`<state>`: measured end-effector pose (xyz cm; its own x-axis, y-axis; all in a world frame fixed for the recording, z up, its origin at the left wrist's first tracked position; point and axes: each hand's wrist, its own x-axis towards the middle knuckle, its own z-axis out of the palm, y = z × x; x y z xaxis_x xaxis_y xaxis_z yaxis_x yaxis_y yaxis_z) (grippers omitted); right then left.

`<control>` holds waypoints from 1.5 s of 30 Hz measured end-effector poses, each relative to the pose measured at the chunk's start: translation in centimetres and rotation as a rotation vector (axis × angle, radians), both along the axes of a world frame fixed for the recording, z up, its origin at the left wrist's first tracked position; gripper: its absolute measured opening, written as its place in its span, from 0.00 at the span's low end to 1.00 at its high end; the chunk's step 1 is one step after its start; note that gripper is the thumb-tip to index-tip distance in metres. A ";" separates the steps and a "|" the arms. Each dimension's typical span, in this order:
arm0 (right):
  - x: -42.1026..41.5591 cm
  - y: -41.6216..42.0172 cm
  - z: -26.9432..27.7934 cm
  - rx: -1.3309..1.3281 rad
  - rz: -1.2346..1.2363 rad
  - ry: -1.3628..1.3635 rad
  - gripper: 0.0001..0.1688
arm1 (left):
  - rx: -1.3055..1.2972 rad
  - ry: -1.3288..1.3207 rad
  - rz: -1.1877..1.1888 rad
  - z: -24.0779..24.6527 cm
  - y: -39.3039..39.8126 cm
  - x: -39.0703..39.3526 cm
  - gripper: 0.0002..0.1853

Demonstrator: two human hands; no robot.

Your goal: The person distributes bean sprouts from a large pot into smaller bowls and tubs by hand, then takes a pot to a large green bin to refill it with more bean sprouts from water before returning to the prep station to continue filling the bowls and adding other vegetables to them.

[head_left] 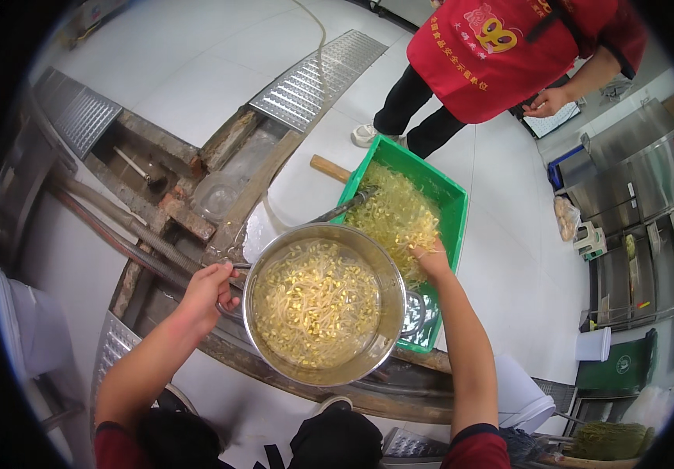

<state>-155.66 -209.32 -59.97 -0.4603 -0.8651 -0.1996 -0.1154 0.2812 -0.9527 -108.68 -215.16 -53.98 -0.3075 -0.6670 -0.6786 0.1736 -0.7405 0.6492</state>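
A round stainless steel pot (396,275) with two side handles holds many yellow-headed bean sprouts (319,302). My left hand (211,293) grips the pot's left handle. To the pot's upper right, a green plastic tub (460,217) contains water and more sprouts (386,193). Inside that tub, my right hand (432,258) has hold of a clump of bean sprouts (422,231), its fingers partly covered by them. A dark hose (342,206) reaches over the tub's left side, with its end among the sprouts.
An open floor channel (219,187) runs beneath the pot, with metal grates (319,79) nearby. Beyond the tub stands another person in a red apron (477,58). A wooden handle (330,168) projects beside the tub. White buckets (518,396) stand or lean at right, another bucket (32,322) at left.
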 end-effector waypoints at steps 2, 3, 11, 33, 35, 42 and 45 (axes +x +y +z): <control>0.4 -0.1 1.4 0.010 -0.032 -0.003 0.28 | -0.005 -0.002 0.001 -0.3 0.0 0.0 0.12; 0.4 0.1 2.1 0.016 -0.052 -0.003 0.28 | -0.006 -0.002 -0.003 -0.4 0.0 -0.1 0.12; 6.7 1.0 14.2 -0.017 -0.011 -0.034 0.25 | -0.029 -0.009 0.012 -0.7 0.2 0.0 0.12; 24.1 3.7 6.4 -0.102 0.976 1.381 0.35 | 0.031 0.032 0.026 -0.8 0.1 0.2 0.11; 23.1 3.0 6.2 -0.093 0.944 1.356 0.36 | 0.032 0.043 0.037 -0.7 0.1 0.5 0.11; 22.9 5.7 7.8 0.168 0.949 1.285 0.38 | -0.010 0.075 0.011 -2.7 0.1 -0.1 0.11; 22.4 3.8 10.7 0.203 0.949 1.226 0.30 | -0.023 0.137 0.045 -2.1 0.2 0.8 0.10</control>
<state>-133.21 -205.49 -49.29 0.2546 -0.9284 -0.2707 -0.9665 -0.2346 -0.1043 -107.91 -214.94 -56.08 -0.3652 -0.6971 -0.6170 0.2946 -0.7152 0.6338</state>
